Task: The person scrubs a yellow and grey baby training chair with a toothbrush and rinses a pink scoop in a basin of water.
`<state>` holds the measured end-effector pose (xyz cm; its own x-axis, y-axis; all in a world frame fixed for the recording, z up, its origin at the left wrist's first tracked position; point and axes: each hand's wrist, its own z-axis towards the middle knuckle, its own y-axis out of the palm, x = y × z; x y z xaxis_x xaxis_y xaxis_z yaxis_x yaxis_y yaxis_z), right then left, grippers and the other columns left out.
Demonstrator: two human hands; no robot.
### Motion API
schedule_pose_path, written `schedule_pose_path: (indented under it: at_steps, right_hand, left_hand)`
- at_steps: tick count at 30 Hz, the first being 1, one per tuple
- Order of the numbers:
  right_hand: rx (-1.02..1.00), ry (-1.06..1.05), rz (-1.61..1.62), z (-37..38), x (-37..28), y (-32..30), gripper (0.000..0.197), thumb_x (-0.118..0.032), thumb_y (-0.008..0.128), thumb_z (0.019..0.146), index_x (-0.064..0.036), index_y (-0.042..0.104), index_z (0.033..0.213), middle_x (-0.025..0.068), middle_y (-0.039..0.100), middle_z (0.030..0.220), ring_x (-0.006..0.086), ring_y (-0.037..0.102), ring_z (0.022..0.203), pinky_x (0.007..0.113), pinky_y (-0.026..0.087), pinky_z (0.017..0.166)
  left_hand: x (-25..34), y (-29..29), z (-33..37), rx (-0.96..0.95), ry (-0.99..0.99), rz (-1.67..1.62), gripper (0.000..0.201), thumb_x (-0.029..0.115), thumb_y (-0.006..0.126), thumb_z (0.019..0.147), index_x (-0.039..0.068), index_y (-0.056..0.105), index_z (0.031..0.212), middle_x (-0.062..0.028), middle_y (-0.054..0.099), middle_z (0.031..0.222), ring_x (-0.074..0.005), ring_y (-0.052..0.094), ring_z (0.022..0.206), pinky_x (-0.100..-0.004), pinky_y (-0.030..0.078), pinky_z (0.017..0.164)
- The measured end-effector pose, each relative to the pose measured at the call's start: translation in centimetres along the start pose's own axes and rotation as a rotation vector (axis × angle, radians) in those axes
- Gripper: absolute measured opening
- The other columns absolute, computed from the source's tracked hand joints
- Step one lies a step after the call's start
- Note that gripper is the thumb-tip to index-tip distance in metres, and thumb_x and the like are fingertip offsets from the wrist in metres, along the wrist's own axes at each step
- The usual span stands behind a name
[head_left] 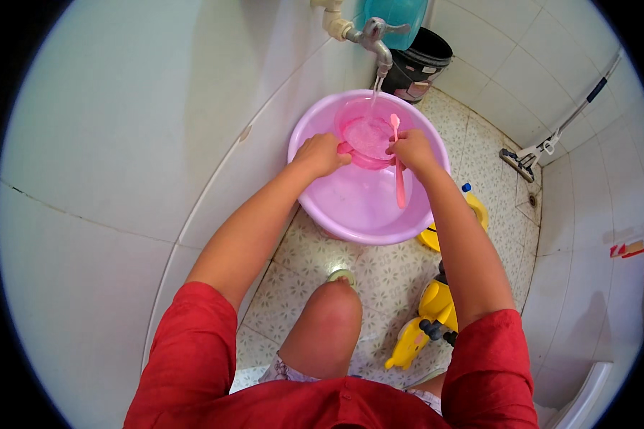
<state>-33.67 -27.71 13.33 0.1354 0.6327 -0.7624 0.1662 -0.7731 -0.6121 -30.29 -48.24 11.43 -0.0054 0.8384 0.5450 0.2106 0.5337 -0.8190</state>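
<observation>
Over a lilac basin (365,233), my left hand (320,154) grips the small side handle of a translucent pink bowl (370,161). Water streams from a metal tap (376,44) into the bowl, and the water inside looks frothy. At the bowl's other side, my right hand (413,151) is closed around a slim pink spoon-like utensil (400,187). Its small rounded end points up toward the tap, and its wider end hangs down over the basin. The right fingers also lie close to the bowl's rim; whether they touch it, I cannot tell.
A black bucket (415,68) and a turquoise container (401,21) stand behind the basin by the wall. Yellow ride-on toy parts (436,300) lie to the right on the patterned floor. A mop (526,159) leans in the far right corner. A tiled wall runs close on the left.
</observation>
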Motion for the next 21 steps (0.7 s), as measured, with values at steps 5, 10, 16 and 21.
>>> schedule_pose_path:
  at_steps: [5,10,16,21]
  right_hand:
    - [-0.025,-0.016,0.104,-0.9,-0.5,-0.3,0.017,-0.003,0.057,0.082,0.0059,0.067,0.092,0.0147,0.067,0.069,0.0229,0.067,0.056,0.033,0.052,0.049]
    - [0.012,-0.079,0.055,-1.4,-0.8,-0.1,0.017,-0.005,0.057,0.083,0.0053,0.068,0.09,0.0164,0.068,0.069,0.023,0.067,0.055,0.034,0.053,0.053]
    - [0.041,-0.067,0.001,-1.0,-0.8,0.1,0.019,-0.003,0.054,0.076,0.0047,0.07,0.084,0.0187,0.067,0.069,0.0258,0.068,0.057,0.037,0.054,0.058]
    - [0.051,-0.072,0.007,-0.6,-0.5,-0.1,0.021,-0.003,0.053,0.075,0.0044,0.07,0.085,0.0186,0.067,0.068,0.0267,0.068,0.057,0.037,0.054,0.058]
  left_hand:
    - [-0.3,0.4,0.2,0.022,0.007,0.002,0.024,0.026,0.066,0.079,0.004,0.069,0.088,-0.0089,0.067,0.069,-0.0202,0.065,0.058,-0.0337,0.052,0.06]
    - [0.7,-0.1,-0.2,-0.063,-0.04,-0.04,0.039,0.033,0.071,0.078,0.001,0.068,0.099,-0.0227,0.067,0.099,-0.037,0.064,0.096,-0.0435,0.051,0.084]
    - [1.3,-0.6,-0.6,-0.053,-0.038,0.002,0.039,0.032,0.071,0.077,0.001,0.067,0.101,-0.0225,0.066,0.102,-0.0369,0.064,0.098,-0.0433,0.051,0.085]
    - [1.5,-0.6,-0.5,-0.061,-0.053,-0.019,0.039,0.032,0.071,0.077,0.002,0.067,0.101,-0.0222,0.066,0.102,-0.0368,0.064,0.098,-0.0433,0.051,0.085]
